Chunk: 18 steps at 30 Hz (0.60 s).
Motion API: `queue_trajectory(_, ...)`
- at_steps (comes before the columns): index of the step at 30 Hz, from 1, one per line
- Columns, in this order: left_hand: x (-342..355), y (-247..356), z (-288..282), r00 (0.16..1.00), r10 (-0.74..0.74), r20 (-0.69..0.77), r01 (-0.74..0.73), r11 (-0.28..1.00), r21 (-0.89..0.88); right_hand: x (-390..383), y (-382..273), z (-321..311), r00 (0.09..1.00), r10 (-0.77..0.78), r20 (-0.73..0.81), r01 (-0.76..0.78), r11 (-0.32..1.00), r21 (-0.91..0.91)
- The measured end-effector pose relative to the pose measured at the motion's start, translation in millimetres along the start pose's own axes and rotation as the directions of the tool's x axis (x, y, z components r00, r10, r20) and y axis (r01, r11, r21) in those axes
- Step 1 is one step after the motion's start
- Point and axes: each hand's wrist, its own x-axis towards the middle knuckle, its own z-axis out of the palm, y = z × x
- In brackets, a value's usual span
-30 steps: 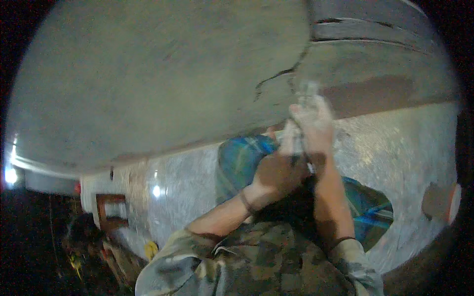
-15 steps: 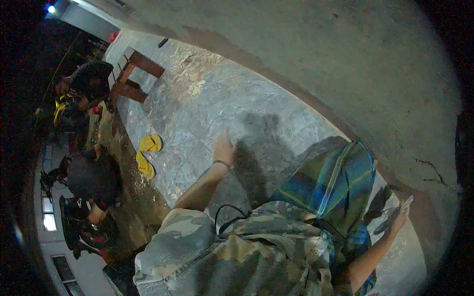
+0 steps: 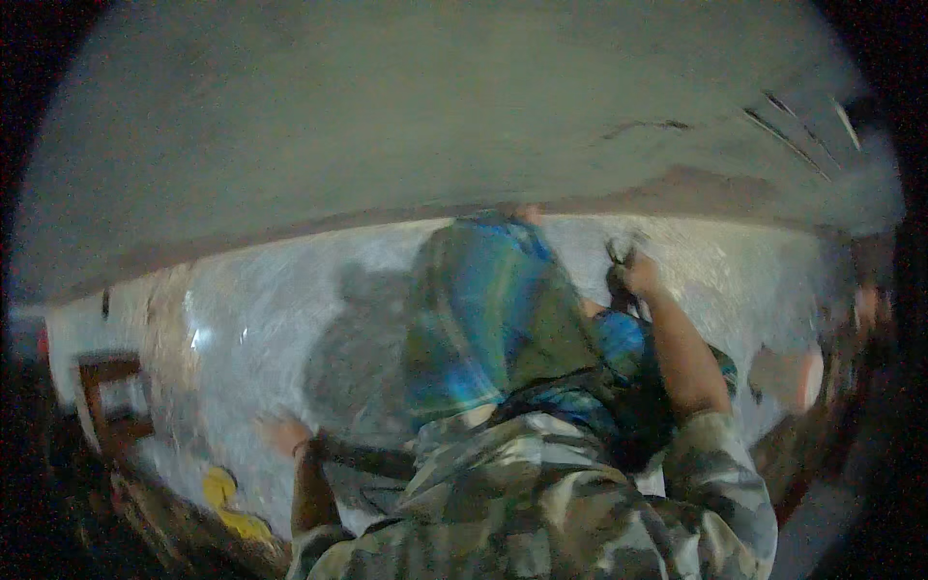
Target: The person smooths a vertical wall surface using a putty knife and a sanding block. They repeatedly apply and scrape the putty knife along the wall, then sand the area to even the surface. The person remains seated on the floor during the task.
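Note:
My left hand (image 3: 280, 433), blurred by motion, is over the pale grey floor (image 3: 256, 338) on the left. Its fingers look stretched out and nothing shows in them; a thin dark band circles the wrist. On the right, my right hand (image 3: 638, 275) is closed beside my knee. Something dark with a forked-looking end (image 3: 617, 253) shows at its fingers, too smeared to name. Between the hands, a blue and green checked cloth (image 3: 483, 309) covers my bent leg. A bare foot (image 3: 527, 215) shows partly beyond it, near the wall.
A plain grey wall (image 3: 435, 116) runs along the far side of the floor. Yellow flip-flops (image 3: 232, 507) lie at the lower left, and a brown wooden stool-like frame (image 3: 111, 391) stands at the far left. Dark thin slits (image 3: 793, 140) mark the upper right.
My view has swung to the right, so the wall now spans the top and the flip-flops sit lower left. My right arm now reaches forward beside my knee.

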Motion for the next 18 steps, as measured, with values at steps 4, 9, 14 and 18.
queue_trajectory(4, 12.3, 23.4, -9.7, 0.993, -0.107, 0.045, 0.114, 0.973, -0.200, 5.7, 36.9, -20.7, 0.959, -0.266, -0.101, 0.274, 0.958, 0.079)
queue_trajectory(9, -7.8, 149.8, -47.4, 0.930, 0.340, -0.139, -0.360, 0.921, -0.150, -12.1, 98.1, -61.7, 0.996, -0.089, 0.017, 0.089, 0.996, -0.016)
queue_trajectory(14, -105.1, 328.2, -112.3, 0.483, 0.856, -0.184, -0.862, 0.429, -0.271, -11.4, 68.7, -63.0, 0.993, -0.121, -0.009, 0.121, 0.993, -0.005)
queue_trajectory(18, -210.4, 418.4, -192.9, 0.004, 0.976, -0.219, -0.935, -0.074, -0.346, -53.5, 30.5, -81.3, 0.938, -0.123, -0.324, 0.163, 0.981, 0.100)
